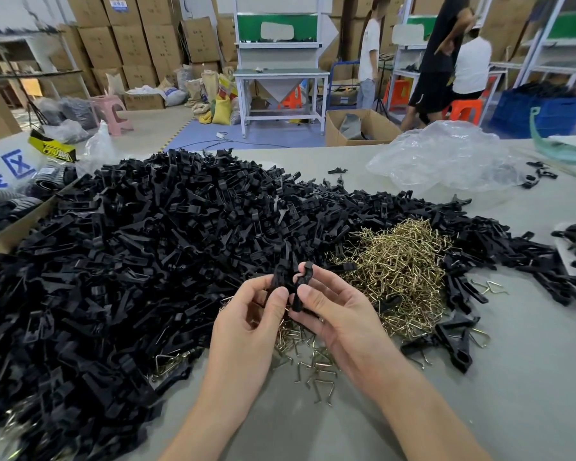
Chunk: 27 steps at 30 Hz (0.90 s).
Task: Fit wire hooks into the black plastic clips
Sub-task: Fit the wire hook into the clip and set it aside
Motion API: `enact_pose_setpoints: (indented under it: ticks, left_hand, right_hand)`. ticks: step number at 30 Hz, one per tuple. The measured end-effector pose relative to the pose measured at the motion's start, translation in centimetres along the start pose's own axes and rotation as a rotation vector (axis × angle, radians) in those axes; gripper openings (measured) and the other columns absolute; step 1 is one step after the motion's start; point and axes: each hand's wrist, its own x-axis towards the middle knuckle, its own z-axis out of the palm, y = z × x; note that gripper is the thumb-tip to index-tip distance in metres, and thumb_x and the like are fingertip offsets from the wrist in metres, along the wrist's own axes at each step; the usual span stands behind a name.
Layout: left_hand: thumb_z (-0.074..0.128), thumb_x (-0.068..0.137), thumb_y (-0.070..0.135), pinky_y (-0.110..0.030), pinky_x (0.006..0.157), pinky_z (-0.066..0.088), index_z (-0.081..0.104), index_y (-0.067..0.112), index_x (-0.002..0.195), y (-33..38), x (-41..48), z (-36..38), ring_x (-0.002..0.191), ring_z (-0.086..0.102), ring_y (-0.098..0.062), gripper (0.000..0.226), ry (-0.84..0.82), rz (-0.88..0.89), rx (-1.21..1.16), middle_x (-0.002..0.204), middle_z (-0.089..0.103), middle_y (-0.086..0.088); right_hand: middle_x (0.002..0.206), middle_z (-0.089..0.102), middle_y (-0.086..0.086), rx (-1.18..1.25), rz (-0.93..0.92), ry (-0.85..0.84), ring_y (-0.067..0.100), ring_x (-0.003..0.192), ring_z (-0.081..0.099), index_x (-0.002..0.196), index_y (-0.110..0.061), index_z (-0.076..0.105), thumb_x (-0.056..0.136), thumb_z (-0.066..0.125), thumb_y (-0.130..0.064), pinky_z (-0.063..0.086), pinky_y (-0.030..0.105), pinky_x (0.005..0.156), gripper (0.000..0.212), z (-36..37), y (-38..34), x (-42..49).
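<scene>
Forearms converge; L hand (246, 316) fingers pinch left clip (281, 277), R hand's (341, 314) pinch right clip (306, 278).

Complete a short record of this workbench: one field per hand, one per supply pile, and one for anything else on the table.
Left hand: pinches a black clip piece between thumb and fingers
Right hand: pinches a second clip piece, held against the first
Wire hook in hands: cannot tell
Clip pile: large black heap across the left and centre of the table
Hook pile: brass-coloured heap to the right of the hands, bordered by clips
Other: crumpled clear plastic bag at the far right
</scene>
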Motion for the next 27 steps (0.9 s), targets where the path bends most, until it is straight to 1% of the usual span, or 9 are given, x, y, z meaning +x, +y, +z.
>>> enact_pose_setpoints:
  ticks: [2, 3, 6, 9, 16, 19, 24, 27]
  left_hand:
    - [0.062, 0.096, 0.030, -0.012, 0.067, 0.046, 0.066, 0.048, 0.102, -0.22, -0.04, 0.04, 0.076, 0.061, -0.006, 0.020, 0.019, 0.066, 0.120, 0.089, 0.066, 0.015]
    - [0.061, 0.097, 0.029, -0.012, 0.068, 0.045, 0.065, 0.048, 0.107, -0.31, -0.06, 0.08, 0.079, 0.061, -0.009, 0.023, 0.025, 0.096, 0.165, 0.091, 0.062, 0.014]
    - [0.053, 0.096, 0.038, -0.011, 0.064, 0.042, 0.066, 0.037, 0.122, -0.67, -0.04, 0.10, 0.074, 0.056, -0.010, 0.029, 0.040, 0.163, 0.271, 0.088, 0.053, 0.014]
    - [0.046, 0.094, 0.045, -0.012, 0.063, 0.041, 0.066, 0.033, 0.126, -0.92, -0.07, 0.13, 0.075, 0.056, -0.013, 0.039, 0.038, 0.213, 0.342, 0.090, 0.051, 0.012]
    - [0.045, 0.096, 0.044, -0.015, 0.064, 0.042, 0.064, 0.032, 0.129, -1.03, -0.24, 0.06, 0.075, 0.055, -0.011, 0.040, 0.041, 0.270, 0.381, 0.089, 0.049, 0.015]
    - [0.044, 0.096, 0.045, -0.017, 0.063, 0.044, 0.063, 0.034, 0.129, -1.01, -0.31, 0.09, 0.076, 0.055, -0.011, 0.040, 0.040, 0.278, 0.390, 0.090, 0.050, 0.014]
    - [0.046, 0.096, 0.041, -0.010, 0.063, 0.040, 0.064, 0.031, 0.129, -1.00, -0.33, 0.10, 0.074, 0.055, -0.009, 0.039, 0.042, 0.296, 0.392, 0.089, 0.049, 0.016]
    - [0.047, 0.096, 0.039, -0.009, 0.064, 0.040, 0.063, 0.032, 0.129, -0.92, -0.41, 0.14, 0.074, 0.055, -0.009, 0.038, 0.038, 0.305, 0.407, 0.089, 0.049, 0.017]
  right_hand:
    - [0.108, 0.075, 0.010, -0.033, -0.007, -0.002, 0.019, 0.095, 0.073, 0.105, -0.013, 0.077, 0.071, 0.076, -0.006, 0.061, 0.028, 0.075, 0.035, 0.06, -0.03, -0.07]
    - [0.107, 0.075, 0.009, -0.051, -0.009, -0.002, 0.018, 0.094, 0.072, 0.108, -0.013, 0.076, 0.071, 0.076, -0.007, 0.061, 0.027, 0.076, 0.037, 0.04, -0.04, -0.11]
    - [0.103, 0.075, 0.005, -0.090, -0.015, -0.012, 0.016, 0.091, 0.071, 0.114, -0.015, 0.074, 0.071, 0.077, -0.009, 0.060, 0.026, 0.076, 0.043, -0.04, 0.02, -0.22]
    - [0.102, 0.073, 0.006, -0.098, -0.028, -0.035, 0.015, 0.085, 0.069, 0.115, -0.019, 0.075, 0.069, 0.079, -0.011, 0.058, 0.025, 0.072, 0.047, -0.04, 0.11, -0.33]
    - [0.099, 0.073, 0.004, -0.105, -0.042, -0.067, 0.012, 0.081, 0.068, 0.112, -0.026, 0.077, 0.065, 0.083, -0.018, 0.057, 0.023, 0.071, 0.048, -0.14, 0.33, -0.34]
    - [0.098, 0.072, 0.004, -0.099, -0.034, -0.072, 0.013, 0.081, 0.068, 0.113, -0.026, 0.077, 0.067, 0.082, -0.016, 0.057, 0.024, 0.070, 0.047, -0.22, 0.35, -0.33]
    - [0.092, 0.072, 0.000, -0.116, -0.030, -0.081, 0.012, 0.080, 0.068, 0.111, -0.027, 0.078, 0.066, 0.082, -0.017, 0.057, 0.023, 0.070, 0.047, -0.26, 0.38, -0.37]
    - [0.088, 0.073, -0.001, -0.124, -0.030, -0.094, 0.012, 0.078, 0.068, 0.111, -0.026, 0.078, 0.067, 0.081, -0.016, 0.057, 0.022, 0.069, 0.044, -0.30, 0.37, -0.34]
